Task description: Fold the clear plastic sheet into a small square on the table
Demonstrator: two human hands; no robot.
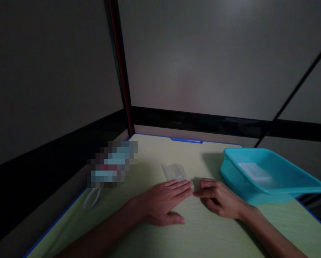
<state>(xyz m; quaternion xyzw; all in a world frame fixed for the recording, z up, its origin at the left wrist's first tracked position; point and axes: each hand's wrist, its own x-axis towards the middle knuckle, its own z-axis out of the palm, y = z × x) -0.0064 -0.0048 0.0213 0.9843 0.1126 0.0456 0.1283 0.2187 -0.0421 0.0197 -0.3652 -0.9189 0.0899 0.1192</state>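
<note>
A small translucent plastic bag or sheet (174,171) lies on the pale table (155,147) in front of me. My left hand (167,202) rests flat over its near part, with the fingers stretched out to the right and the thumb apart. Just right of those fingertips is my right hand (219,199), index finger pointing left at the near right edge of the sheet and the other fingers curled in. Whether anything is between its fingers is too small to tell.
A turquoise plastic basin (243,186) stands at the table's right side, with a whitish flat item (254,172) inside. On the left edge lies a blurred-out object (112,165) with a white loop (92,199). Pale panels rise behind the table.
</note>
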